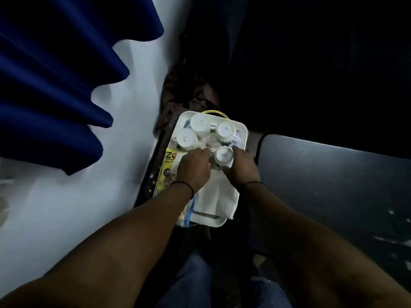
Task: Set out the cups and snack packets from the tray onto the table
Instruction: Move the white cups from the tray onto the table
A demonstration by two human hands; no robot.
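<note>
Head view shows the small white ceramic cup point(223, 155), upside down, sitting at about three o'clock of the white rectangular plastic tray point(242, 127), between my two hands; my right hand point(241, 167) is curled against its right side and seems to be gripping it, though the fingers are hidden behind it; my left hand point(194, 167) has bent fingers resting on the tray's contents just left of the cup, and I cannot tell whether it pinches anything; three more inverted white cups point(201, 124) crowd the tray's twelve o'clock end, close together, so I judge the cup should go straight up before it swings away, or its handle may knock a neighbour; the yellow snack packet point(165, 172) lies along the nine o'clock rim, partly under my left wrist, and a folded white cloth point(219, 196) covers the six o'clock half; the dark grey tabletop point(333, 181) lies at three o'clock, apart from the tray across a dark gap, with bare surface showing, so the carry goes rightward over that rim and the table's near edge; a pleated blue curtain point(55, 85) and a pale wall point(138, 90) close off nine to eleven o'clock, leaving little room there.
</note>
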